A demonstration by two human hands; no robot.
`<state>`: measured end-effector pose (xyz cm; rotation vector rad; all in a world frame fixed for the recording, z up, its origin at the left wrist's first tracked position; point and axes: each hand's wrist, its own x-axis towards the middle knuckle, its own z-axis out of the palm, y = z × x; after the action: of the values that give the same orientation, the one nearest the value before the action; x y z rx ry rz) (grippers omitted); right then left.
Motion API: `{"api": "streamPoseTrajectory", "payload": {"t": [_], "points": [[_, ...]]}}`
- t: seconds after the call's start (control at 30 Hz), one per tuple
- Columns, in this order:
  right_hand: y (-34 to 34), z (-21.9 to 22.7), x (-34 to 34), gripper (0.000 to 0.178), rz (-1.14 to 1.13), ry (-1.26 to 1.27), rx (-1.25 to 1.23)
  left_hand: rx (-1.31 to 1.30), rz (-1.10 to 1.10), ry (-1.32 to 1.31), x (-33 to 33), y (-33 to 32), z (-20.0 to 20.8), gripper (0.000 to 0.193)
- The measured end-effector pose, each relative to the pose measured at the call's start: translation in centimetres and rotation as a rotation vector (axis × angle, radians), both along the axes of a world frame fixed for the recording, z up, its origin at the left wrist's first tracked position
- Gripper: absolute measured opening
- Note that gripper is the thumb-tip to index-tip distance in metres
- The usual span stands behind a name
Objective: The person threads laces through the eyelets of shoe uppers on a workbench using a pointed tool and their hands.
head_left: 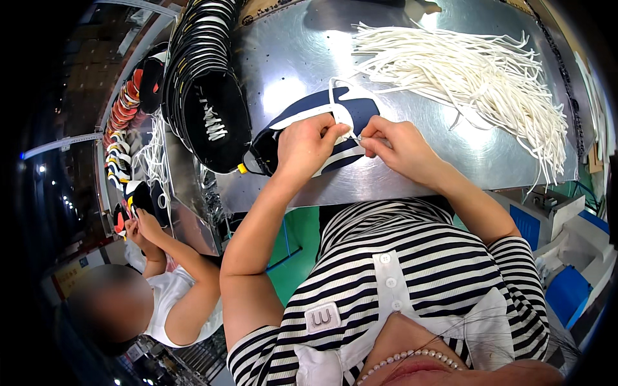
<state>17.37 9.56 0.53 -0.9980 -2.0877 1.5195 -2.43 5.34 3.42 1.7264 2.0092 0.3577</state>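
A navy and white shoe upper point(365, 110) lies on the metal table in front of me, its dark heel end with a yellow tab toward the left. Over its near left part, my left hand point(306, 147) is closed, thumb and fingers pinched at the white eyelet area. My right hand point(400, 149) is closed too, its thumb and forefinger pinching the tip of a white shoelace beside the left thumb. A loop of the same shoelace point(331, 92) stands up beyond the hands. The fingers partly hide the eyelets.
A long row of nested black shoe uppers point(209, 119) stands at the left. Loose white laces point(470, 74) are heaped on the metal table point(277, 58) at the right. At far left, a co-worker's hands point(143, 225) work on another upper, near more stacked uppers point(125, 103).
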Motion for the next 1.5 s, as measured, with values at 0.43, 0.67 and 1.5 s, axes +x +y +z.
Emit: {"api": "streamPoseTrajectory", "payload": {"t": [0.43,0.67,1.5], "points": [[-1.5,-1.1,-3.2,0.023,-0.048,-0.216,0.350,0.245,-0.197,-0.111,1.0,-3.3,0.0,0.021],[-1.5,2.3,5.0,0.015,-0.101,-0.014,-0.029,0.520,-0.279,0.298,-1.1,-7.8,0.9,0.023],[2.1,-0.5,-2.3,0.053,-0.243,0.194,0.070,-0.537,0.074,-0.814,-6.8,-3.8,0.7,0.055]]}}
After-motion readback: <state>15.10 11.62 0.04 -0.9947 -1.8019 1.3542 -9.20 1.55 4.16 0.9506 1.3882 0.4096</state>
